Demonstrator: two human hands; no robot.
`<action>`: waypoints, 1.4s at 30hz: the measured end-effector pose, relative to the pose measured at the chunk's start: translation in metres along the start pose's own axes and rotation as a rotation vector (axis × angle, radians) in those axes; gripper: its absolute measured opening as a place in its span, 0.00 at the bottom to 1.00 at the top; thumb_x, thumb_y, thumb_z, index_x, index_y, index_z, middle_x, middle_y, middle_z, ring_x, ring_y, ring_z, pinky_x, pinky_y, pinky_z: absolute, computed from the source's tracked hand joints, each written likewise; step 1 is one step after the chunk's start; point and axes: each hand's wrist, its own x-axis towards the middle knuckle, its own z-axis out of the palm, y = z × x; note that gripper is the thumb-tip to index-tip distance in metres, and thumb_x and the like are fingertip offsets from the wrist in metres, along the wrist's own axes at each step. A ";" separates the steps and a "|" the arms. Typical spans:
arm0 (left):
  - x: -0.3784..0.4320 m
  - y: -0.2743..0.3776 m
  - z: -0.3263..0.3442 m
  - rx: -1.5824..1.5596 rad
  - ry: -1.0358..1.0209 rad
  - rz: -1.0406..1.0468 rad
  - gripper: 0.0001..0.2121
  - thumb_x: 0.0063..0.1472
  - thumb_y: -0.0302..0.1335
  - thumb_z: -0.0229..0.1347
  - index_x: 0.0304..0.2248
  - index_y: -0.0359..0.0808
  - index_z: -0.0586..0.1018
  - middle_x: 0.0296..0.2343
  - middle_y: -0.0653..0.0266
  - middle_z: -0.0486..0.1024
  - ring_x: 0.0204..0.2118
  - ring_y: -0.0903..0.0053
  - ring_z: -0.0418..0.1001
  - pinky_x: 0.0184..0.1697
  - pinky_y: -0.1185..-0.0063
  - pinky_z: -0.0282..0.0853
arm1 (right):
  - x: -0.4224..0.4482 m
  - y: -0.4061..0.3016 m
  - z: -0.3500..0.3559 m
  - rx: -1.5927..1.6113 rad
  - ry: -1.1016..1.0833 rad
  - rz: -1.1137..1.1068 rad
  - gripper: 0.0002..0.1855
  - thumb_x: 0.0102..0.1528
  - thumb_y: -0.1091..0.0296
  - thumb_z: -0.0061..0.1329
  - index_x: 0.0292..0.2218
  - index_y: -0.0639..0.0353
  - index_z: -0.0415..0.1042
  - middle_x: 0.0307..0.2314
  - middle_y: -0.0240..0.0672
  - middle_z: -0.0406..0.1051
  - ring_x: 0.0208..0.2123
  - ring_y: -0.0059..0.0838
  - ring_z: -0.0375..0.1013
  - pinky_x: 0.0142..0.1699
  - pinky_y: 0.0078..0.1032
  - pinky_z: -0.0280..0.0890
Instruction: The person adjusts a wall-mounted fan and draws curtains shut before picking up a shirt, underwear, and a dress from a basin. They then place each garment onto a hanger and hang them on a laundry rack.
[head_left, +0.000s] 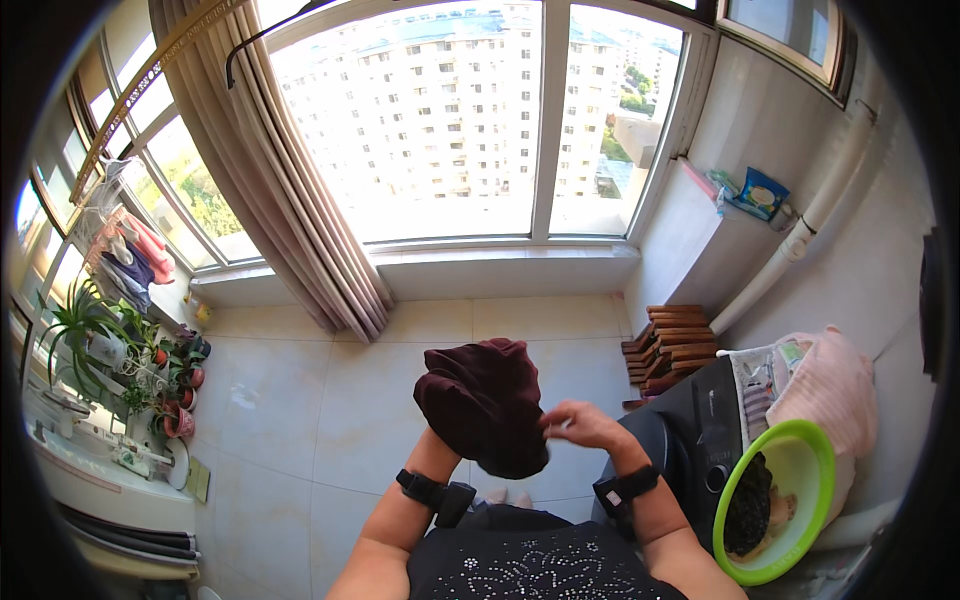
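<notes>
A dark maroon cloth item (480, 405), bunched and folded, is held up in front of my body. My left hand (444, 448) supports it from below; the cloth covers its fingers, and only the wrist area shows. At the cloth's right edge is my right hand (583, 424), its thumb and fingers drawn together. A small pale spot shows at those fingertips, too blurred to identify. Whether the right fingers grip the cloth edge is unclear. Each wrist wears a black strap with a small box.
On my right stands a dark washing machine (694, 420) with a green-rimmed basin (827, 480) holding dark and tan cloth. Folded wooden slats (679, 337) lean behind it. Potted plants (178, 420) line the left. A long curtain (300, 225) hangs by the window.
</notes>
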 end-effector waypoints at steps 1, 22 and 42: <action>0.004 0.005 0.005 0.038 -0.028 0.021 0.22 0.62 0.32 0.48 0.54 0.38 0.61 0.50 0.62 0.65 0.52 0.72 0.62 0.57 0.79 0.54 | 0.003 0.005 0.000 -0.176 0.318 -0.008 0.20 0.51 0.64 0.56 0.45 0.58 0.72 0.37 0.31 0.72 0.38 0.22 0.71 0.44 0.20 0.67; 0.002 -0.008 -0.063 0.173 0.130 -0.311 0.16 0.58 0.34 0.56 0.43 0.34 0.74 0.32 0.72 0.74 0.35 0.86 0.69 0.39 0.85 0.65 | 0.066 -0.117 -0.020 1.288 0.457 -0.240 0.09 0.59 0.69 0.38 0.38 0.61 0.68 0.33 0.34 0.72 0.36 0.26 0.71 0.45 0.25 0.67; 0.026 0.067 -0.108 0.979 0.140 -0.026 0.21 0.47 0.34 0.64 0.40 0.35 0.76 0.35 0.62 0.74 0.37 0.73 0.73 0.42 0.77 0.68 | 0.123 -0.169 0.009 0.995 0.528 -0.426 0.07 0.58 0.74 0.43 0.39 0.61 0.70 0.30 0.28 0.72 0.31 0.18 0.71 0.37 0.15 0.67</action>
